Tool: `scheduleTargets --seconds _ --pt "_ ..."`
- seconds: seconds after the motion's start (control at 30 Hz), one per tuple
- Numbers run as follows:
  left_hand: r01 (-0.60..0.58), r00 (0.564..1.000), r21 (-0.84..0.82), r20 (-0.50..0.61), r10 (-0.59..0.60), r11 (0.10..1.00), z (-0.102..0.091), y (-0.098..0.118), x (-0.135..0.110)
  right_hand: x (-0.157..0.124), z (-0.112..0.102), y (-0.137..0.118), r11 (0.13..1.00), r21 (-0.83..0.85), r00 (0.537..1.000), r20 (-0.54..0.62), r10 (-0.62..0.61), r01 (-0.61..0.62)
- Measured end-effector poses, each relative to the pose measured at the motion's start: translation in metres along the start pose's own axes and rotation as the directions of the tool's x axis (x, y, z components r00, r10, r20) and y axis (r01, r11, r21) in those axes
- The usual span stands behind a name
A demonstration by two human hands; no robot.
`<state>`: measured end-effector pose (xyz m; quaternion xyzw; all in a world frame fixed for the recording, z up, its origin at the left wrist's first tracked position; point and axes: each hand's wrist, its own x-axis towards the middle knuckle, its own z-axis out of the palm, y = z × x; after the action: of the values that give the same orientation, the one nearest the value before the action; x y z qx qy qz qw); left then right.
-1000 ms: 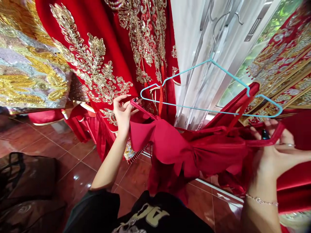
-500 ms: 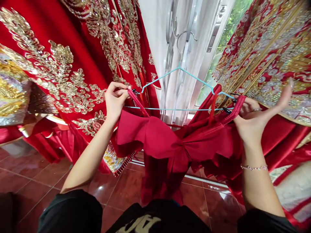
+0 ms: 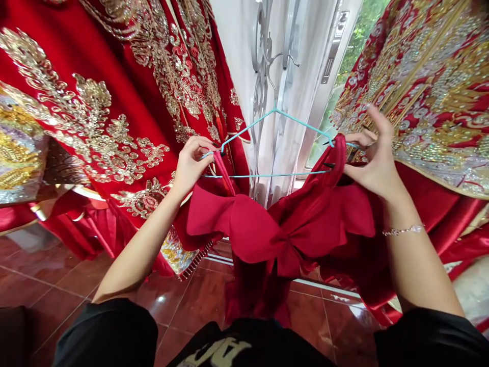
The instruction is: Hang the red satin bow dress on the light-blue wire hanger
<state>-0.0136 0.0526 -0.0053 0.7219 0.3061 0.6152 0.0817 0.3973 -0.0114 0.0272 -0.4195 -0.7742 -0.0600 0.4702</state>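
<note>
A red dress [image 3: 255, 229] with a bow-like gathered front hangs from a thin light-blue clothes hanger [image 3: 301, 120] with a silver hook. My left hand [image 3: 193, 163] pinches the hanger's left end, its fingertips against the dress's left strap [image 3: 223, 171], which loops over the wire. At the other end, my right hand [image 3: 376, 158] has thumb and fingers closed around the right strap [image 3: 339, 158], by the hanger's notch. Its other fingers are raised. Dark, long nails show on the fingertips, and part of the right grip is hidden behind the strap.
Red garments with gold beadwork hang close on the left [image 3: 95, 102] and right [image 3: 428, 86]. Behind the hanger are white curtains [image 3: 237, 41], grey metal scrollwork [image 3: 262, 97] and a door frame [image 3: 330, 66]. Glossy red floor tiles [image 3: 198, 290] lie below.
My right hand has moved left and brought the right strap inward, upright at the hanger's notch. My left hand has shifted slightly right, with its strap now closer to the left notch.
</note>
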Motion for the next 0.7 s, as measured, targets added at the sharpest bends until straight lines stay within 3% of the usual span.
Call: scheduleTargets --seconds 0.07,0.13,0.2,0.27,0.4,0.53,0.63,0.67,0.7 --pt "-0.028 0.999 0.033 -0.016 0.029 0.999 -0.003 -0.004 -0.014 -0.003 0.003 0.011 0.990 0.092 0.994 0.011 -0.105 0.104" --pt "-0.010 0.999 0.027 -0.031 0.011 1.000 -0.005 -0.012 -0.036 -0.012 0.008 0.020 0.977 0.122 0.980 -0.114 -0.164 0.177" --pt "0.002 0.999 0.013 -0.033 -0.001 1.000 -0.007 -0.020 -0.061 -0.024 0.014 0.025 0.978 0.072 0.953 -0.247 -0.175 0.198" --pt "-0.013 0.999 0.032 -0.046 0.015 0.999 -0.008 -0.025 -0.079 -0.033 0.020 0.024 0.980 -0.013 0.943 -0.271 -0.194 0.198" --pt "-0.080 0.989 0.077 -0.117 0.088 0.994 -0.012 -0.013 -0.080 -0.033 0.023 0.019 0.979 -0.105 0.941 -0.276 -0.197 0.174" --pt "-0.202 0.958 0.157 -0.173 0.229 0.967 -0.017 0.010 -0.074 -0.031 0.020 0.021 0.978 -0.062 0.876 -0.436 -0.208 0.201" --pt "-0.329 0.912 0.284 -0.151 0.380 0.901 -0.026 0.020 -0.093 -0.047 0.019 0.016 0.965 -0.208 0.832 -0.498 -0.244 0.158" --pt "-0.355 0.914 0.308 -0.087 0.397 0.883 -0.030 0.022 -0.101 -0.054 0.018 0.012 0.963 -0.231 0.842 -0.483 -0.239 0.140" --pt "-0.362 0.924 0.318 -0.002 0.383 0.876 -0.034 0.025 -0.108 -0.061 0.016 0.007 0.970 -0.216 0.904 -0.383 -0.192 0.115"
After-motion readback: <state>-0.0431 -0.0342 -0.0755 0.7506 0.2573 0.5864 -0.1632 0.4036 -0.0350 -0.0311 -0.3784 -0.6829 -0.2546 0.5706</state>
